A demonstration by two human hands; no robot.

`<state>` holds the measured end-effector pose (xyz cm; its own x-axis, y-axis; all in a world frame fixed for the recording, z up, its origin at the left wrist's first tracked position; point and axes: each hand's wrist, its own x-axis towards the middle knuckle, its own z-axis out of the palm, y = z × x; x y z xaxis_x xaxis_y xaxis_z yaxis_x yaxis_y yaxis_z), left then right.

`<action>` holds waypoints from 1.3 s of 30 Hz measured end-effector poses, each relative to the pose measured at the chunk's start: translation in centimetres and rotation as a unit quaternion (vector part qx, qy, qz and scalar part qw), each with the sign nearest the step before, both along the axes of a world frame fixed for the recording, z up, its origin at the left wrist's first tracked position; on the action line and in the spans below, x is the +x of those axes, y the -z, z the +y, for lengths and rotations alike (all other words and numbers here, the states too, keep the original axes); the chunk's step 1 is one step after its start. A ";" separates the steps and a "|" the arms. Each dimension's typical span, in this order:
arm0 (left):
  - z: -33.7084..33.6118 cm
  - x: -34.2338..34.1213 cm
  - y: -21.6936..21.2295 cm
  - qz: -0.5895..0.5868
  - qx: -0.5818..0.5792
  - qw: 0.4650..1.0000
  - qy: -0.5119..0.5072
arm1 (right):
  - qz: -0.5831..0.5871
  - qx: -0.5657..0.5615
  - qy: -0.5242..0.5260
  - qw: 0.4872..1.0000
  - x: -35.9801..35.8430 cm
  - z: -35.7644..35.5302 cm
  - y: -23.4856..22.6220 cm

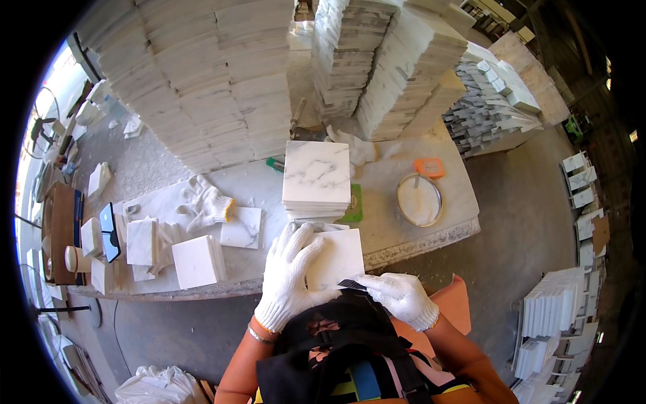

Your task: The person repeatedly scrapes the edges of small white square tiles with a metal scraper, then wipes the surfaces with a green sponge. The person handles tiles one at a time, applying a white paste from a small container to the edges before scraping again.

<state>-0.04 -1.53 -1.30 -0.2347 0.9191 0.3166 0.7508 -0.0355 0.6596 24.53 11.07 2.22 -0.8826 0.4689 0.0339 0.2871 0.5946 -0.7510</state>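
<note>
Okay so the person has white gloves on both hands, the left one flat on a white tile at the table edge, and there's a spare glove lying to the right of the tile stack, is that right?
Not quite. The head view shows the spare glove lying to the left of the tile stack, not to its right. The rest holds: both hands are in white gloves, and the left hand lies flat on the white tile at the table edge.

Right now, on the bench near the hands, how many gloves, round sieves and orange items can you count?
White work gloves: 3, the left hand, the right hand, a spare glove
Round sieve: 1
Orange item: 1
Total: 5
</note>
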 end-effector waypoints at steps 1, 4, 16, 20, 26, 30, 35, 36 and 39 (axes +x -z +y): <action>0.0 0.0 -0.2 0.001 -0.005 1.000 0.001 | -0.002 -0.073 0.038 0.997 0.2 0.0 -0.5; 0.1 0.0 -0.3 0.006 -0.012 1.000 0.006 | 0.042 -0.269 0.165 0.948 1.0 0.4 -0.8; 0.2 2.7 -4.8 -0.065 0.076 0.994 -0.037 | 0.071 -0.301 0.111 0.945 -1.5 -1.4 -5.7; 1.0 3.8 -5.7 -0.077 0.076 0.993 -0.049 | 0.125 -0.151 0.014 0.980 -2.0 -1.9 -5.2; 1.1 2.8 -4.7 -0.104 0.092 0.979 -0.152 | 0.054 -0.276 0.039 0.959 -0.2 -1.2 -6.0; 0.6 2.4 -5.7 -0.172 0.106 0.968 -0.149 | 0.074 -0.311 0.086 0.944 0.4 -0.2 -5.9; 1.8 4.4 -9.1 -0.287 -0.055 0.956 -0.005 | 0.075 -0.291 0.040 0.953 0.4 0.8 -5.6; 2.5 4.9 -10.0 -0.303 -0.130 0.944 0.012 | 0.075 -0.275 0.015 0.958 0.7 1.1 -5.1; 3.5 5.9 -9.8 -0.384 -0.152 0.911 0.006 | 0.059 -0.256 -0.050 0.964 1.1 2.3 -4.5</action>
